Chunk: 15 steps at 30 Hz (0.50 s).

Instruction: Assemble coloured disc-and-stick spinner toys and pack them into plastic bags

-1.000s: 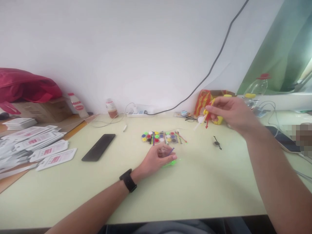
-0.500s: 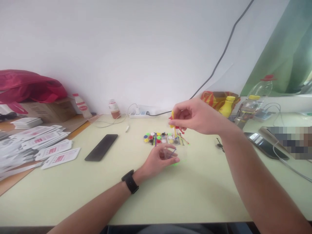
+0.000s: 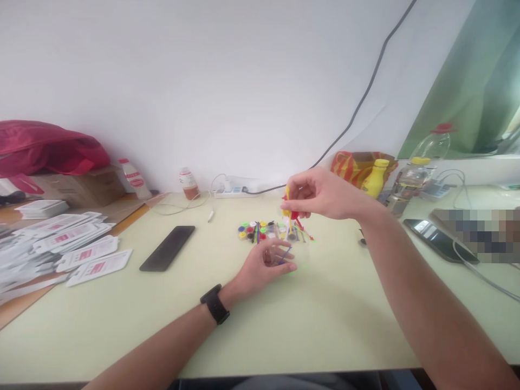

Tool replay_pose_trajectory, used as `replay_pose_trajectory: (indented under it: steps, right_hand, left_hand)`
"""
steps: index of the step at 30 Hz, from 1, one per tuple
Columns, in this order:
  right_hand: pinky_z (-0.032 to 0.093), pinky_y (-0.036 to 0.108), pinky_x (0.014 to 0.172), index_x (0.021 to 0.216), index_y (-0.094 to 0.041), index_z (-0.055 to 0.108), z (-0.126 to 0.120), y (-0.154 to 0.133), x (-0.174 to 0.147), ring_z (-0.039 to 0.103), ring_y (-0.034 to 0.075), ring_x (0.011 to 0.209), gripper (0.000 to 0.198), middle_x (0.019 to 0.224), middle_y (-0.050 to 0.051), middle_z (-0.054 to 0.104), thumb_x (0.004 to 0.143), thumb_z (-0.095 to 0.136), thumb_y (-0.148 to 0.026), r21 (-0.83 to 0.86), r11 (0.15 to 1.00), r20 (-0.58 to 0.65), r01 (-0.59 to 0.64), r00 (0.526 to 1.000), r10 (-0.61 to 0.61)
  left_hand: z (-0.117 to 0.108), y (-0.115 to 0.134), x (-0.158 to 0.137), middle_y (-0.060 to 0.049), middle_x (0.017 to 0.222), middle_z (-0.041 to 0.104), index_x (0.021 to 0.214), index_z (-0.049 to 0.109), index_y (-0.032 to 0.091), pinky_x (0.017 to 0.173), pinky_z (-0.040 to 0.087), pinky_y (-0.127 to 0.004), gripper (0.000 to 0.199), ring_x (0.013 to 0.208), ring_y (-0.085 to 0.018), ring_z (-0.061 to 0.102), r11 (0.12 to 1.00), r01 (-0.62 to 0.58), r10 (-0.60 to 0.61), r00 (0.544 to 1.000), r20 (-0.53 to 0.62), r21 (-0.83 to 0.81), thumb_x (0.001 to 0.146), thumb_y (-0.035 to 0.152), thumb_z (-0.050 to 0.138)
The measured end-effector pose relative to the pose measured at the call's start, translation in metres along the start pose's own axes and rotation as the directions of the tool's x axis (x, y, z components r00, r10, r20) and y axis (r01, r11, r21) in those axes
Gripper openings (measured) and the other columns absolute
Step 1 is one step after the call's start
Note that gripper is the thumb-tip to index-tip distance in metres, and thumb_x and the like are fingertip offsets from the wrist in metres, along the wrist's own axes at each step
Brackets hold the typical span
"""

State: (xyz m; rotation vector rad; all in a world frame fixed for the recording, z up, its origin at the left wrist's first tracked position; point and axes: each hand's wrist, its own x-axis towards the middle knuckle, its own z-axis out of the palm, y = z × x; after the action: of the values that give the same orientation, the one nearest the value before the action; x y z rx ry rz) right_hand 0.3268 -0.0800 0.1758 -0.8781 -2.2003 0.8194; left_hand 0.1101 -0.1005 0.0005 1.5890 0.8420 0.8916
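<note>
My left hand [image 3: 266, 265], a black watch on its wrist, curls around a faint clear container [image 3: 303, 254] standing on the table. A thin blue stick [image 3: 286, 254] slants inside it, and a little green shows near its bottom. Above and just behind, my right hand [image 3: 314, 195] pinches a thin yellow stick [image 3: 288, 194] between thumb and fingertips. Red pieces [image 3: 296, 215] show beneath those fingers; whether they are held too is unclear. Beyond my left hand lies a cluster of small coloured round pieces [image 3: 252, 230] and thin coloured sticks.
A black phone [image 3: 167, 248] lies left, near a pile of white badge cards [image 3: 91, 254]. Bottles [image 3: 376, 179] and a second phone [image 3: 441, 241] are at right. A power strip [image 3: 233, 192] lies by the wall. A small dark piece [image 3: 362, 241] is partly behind my right forearm.
My view has shifted slightly. Both hands keep nearly the same pose, the right still pinching the yellow stick and the left still around the clear container.
</note>
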Motion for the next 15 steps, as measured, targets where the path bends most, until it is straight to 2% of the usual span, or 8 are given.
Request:
replay_pose_trajectory:
  steps: [6,8,13,15]
  right_hand:
    - [0.047,0.029,0.056,0.079,-0.020,0.065,-0.007,-0.001,-0.004,0.062,0.015,0.065,0.036,0.077,0.004,0.071,0.082,0.083,-0.050,0.038,0.999,0.004,0.025,1.000,-0.025]
    - [0.047,0.029,0.056,0.080,-0.020,0.065,-0.009,-0.001,-0.005,0.062,0.015,0.065,0.037,0.077,0.004,0.071,0.081,0.085,-0.051,0.054,0.998,-0.004,0.033,0.999,-0.033]
    - [0.044,0.030,0.053,0.079,-0.021,0.064,-0.012,0.000,-0.006,0.057,0.014,0.059,0.042,0.069,0.001,0.065,0.078,0.086,-0.056,0.075,0.994,-0.137,0.077,0.988,-0.066]
    - [0.045,0.030,0.053,0.080,-0.020,0.064,-0.012,0.001,-0.006,0.057,0.014,0.060,0.043,0.071,0.002,0.066,0.078,0.085,-0.058,0.071,0.995,-0.117,0.065,0.992,-0.056]
  left_hand:
    - [0.000,0.009,-0.001,-0.015,0.111,0.076,0.125,0.063,0.017,0.066,0.053,-0.028,0.058,0.086,-0.023,0.075,0.998,0.063,-0.063,0.998,0.011,-0.011,0.081,0.047,0.086]
    - [0.001,0.012,-0.001,-0.015,0.111,0.076,0.123,0.063,0.017,0.064,0.052,-0.027,0.058,0.084,-0.022,0.075,0.997,0.074,-0.074,0.997,0.013,-0.024,0.080,0.048,0.087]
    - [0.002,0.013,-0.002,-0.014,0.109,0.076,0.122,0.062,0.018,0.058,0.049,-0.025,0.060,0.082,-0.022,0.075,0.994,0.099,-0.099,0.995,0.016,-0.050,0.079,0.050,0.087]
    - [0.002,0.013,-0.002,-0.015,0.110,0.076,0.123,0.062,0.017,0.059,0.049,-0.025,0.059,0.082,-0.022,0.074,0.994,0.096,-0.095,0.995,0.021,-0.049,0.079,0.049,0.087]
